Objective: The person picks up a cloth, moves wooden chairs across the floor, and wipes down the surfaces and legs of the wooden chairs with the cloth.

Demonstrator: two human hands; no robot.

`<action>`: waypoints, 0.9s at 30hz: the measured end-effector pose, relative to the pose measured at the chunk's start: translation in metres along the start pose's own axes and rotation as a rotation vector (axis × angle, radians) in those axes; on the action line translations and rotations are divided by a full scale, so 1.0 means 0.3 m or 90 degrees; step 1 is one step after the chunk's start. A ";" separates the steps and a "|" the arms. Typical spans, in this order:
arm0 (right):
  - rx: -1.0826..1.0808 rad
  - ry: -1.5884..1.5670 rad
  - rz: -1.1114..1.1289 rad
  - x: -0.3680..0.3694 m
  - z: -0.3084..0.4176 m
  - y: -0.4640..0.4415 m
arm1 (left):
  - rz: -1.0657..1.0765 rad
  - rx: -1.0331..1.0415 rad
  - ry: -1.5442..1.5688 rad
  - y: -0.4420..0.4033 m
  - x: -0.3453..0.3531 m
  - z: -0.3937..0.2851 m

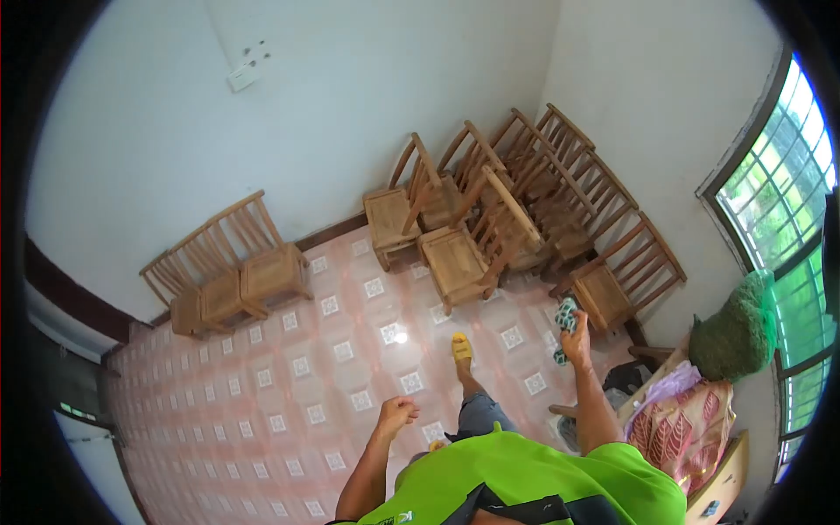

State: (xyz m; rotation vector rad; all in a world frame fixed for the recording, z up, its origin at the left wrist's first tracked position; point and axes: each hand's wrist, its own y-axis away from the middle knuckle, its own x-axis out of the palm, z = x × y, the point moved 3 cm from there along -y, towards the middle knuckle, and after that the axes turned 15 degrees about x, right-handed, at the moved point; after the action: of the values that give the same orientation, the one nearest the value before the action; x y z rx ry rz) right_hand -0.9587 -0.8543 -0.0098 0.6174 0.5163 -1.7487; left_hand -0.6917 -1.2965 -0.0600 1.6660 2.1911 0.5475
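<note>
My right hand (577,344) is closed around a crumpled green-and-white patterned cloth (567,313), which sticks out above and below the fingers. It is held out in front of me, near a wooden chair (602,296) by the right wall. My left hand (398,415) hangs over the tiled floor (350,367) with its fingers curled in, and nothing shows in it. Several more wooden chairs (455,254) crowd the corner ahead.
Three wooden chairs (271,267) line the wall on the left. To my right, a patterned red and beige cloth (691,429), a lilac plastic bag (669,385) and a full green mesh sack (733,332) lie below the barred window (779,166). My foot wears a yellow slipper (461,346).
</note>
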 end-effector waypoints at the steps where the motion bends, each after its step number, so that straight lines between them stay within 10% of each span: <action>1: -0.006 0.001 -0.006 0.022 0.048 -0.117 | -0.006 -0.007 -0.021 -0.081 -0.007 -0.033; 6: -0.041 0.035 0.052 0.322 0.015 -0.719 | -0.025 -0.051 -0.111 -0.539 -0.070 -0.157; 12: 0.201 0.154 0.154 0.602 0.120 -1.197 | 0.016 0.232 -0.457 -1.367 -0.019 -0.582; 16: 0.138 0.216 0.243 0.760 0.077 -1.269 | 0.034 0.256 -0.452 -1.776 0.137 -1.019; 27: 0.240 0.334 0.370 0.834 0.110 -1.205 | -0.023 0.176 -0.302 -2.485 0.284 -1.073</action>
State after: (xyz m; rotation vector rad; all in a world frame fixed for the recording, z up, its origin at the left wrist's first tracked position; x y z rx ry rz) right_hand -1.3653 -0.9690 -0.1357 1.3637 0.3094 -1.1223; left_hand -1.4929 -1.4262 -0.1489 1.6682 1.9960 -0.1623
